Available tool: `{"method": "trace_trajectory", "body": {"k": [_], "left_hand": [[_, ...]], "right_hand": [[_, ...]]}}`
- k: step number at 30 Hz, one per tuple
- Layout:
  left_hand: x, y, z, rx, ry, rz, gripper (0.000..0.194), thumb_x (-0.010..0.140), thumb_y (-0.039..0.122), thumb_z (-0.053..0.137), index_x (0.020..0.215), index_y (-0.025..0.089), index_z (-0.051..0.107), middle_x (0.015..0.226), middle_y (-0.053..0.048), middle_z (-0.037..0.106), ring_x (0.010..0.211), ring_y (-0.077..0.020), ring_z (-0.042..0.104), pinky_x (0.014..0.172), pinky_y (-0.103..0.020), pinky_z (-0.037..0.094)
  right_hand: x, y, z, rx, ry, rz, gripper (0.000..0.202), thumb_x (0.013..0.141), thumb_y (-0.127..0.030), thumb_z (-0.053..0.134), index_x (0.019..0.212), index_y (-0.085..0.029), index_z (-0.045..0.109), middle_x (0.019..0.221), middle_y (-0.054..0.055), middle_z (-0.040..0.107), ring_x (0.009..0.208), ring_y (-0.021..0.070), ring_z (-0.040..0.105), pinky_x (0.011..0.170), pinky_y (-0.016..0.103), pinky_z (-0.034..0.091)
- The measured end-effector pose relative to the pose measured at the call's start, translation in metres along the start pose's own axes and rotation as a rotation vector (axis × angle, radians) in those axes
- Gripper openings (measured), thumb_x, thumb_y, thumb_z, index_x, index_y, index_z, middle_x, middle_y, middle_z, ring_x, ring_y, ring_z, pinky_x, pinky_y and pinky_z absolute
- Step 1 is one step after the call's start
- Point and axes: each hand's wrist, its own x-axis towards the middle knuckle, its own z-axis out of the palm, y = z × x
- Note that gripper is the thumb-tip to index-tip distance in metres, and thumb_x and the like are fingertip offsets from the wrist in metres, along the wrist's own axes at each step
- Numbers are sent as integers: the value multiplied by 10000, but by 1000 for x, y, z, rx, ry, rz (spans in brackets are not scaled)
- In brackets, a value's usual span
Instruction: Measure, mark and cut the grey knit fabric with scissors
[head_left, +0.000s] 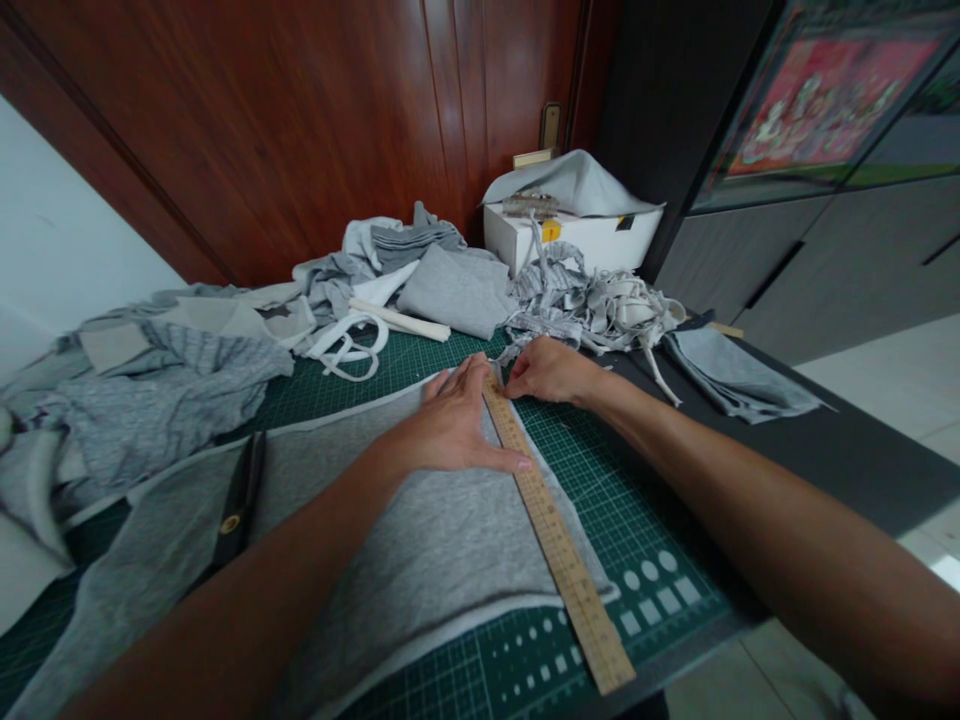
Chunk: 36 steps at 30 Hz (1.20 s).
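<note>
The left hand point(454, 420) lies flat and open, palm down, on the grey cloth point(390, 540), fingers stretched forward and thumb spread along the near edge of the ruler point(551, 525), pressing it down. Its forearm reaches in from the lower left, low over the cloth. The right hand point(547, 372) is curled at the ruler's far end, fingertips pinched together just right of it; whatever it grips there is too small to tell. Its arm comes in from the lower right, crossing the mat point(622, 500) and the table edge. The wooden ruler lies slantwise on the cloth's right edge, running from the hands toward the near corner of the mat. Dark scissors point(238, 505) rest on the cloth to the left. Beyond the hands lie grey strips point(592, 300), folded cloth pieces point(457, 290) and a white box point(577, 235)
</note>
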Motion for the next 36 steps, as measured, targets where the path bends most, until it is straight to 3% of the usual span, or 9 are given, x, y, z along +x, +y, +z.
{"method": "trace_trajectory", "body": {"k": [8,20,27,31,36], "left_hand": [[1,-3,2,6,0,-6,1395,555,855,751,1592,129,166,1722,-271,166,1611,-414,141,1290,-568,102],[0,-3,1,-25,56,28,1293,527,823,787,1538,214,259,1651,-220,344,1537,-420,324,1258,-578,181],[0,-5,2,-20,56,31,1299,532,841,772,1533,181,273,1677,-238,280,1565,-415,260,1269,-562,173],[-1,-7,3,-24,68,31,1295,518,856,772,1525,190,304,1678,-228,260,1588,-409,197,1278,-560,185],[-1,-2,-1,-23,40,11,1339,536,821,787,1569,165,244,1692,-240,238,1590,-415,192,1283,-567,174]], "right_hand": [[2,2,0,-22,-4,4,164,737,-196,756,600,-152,677,466,-70,455,456,82,377,450,268,266],[4,5,1,1,-24,-1,162,733,-183,754,599,-157,666,449,-77,444,441,83,382,433,259,258],[7,10,2,14,-13,-32,135,714,-198,762,608,-151,692,442,-71,459,440,94,396,445,258,274],[8,14,3,36,25,-154,51,749,-146,727,714,-139,764,552,-42,583,531,105,490,520,242,362],[15,17,5,69,51,-279,219,871,-183,666,1006,-153,837,841,12,777,699,127,626,667,233,476]]}}
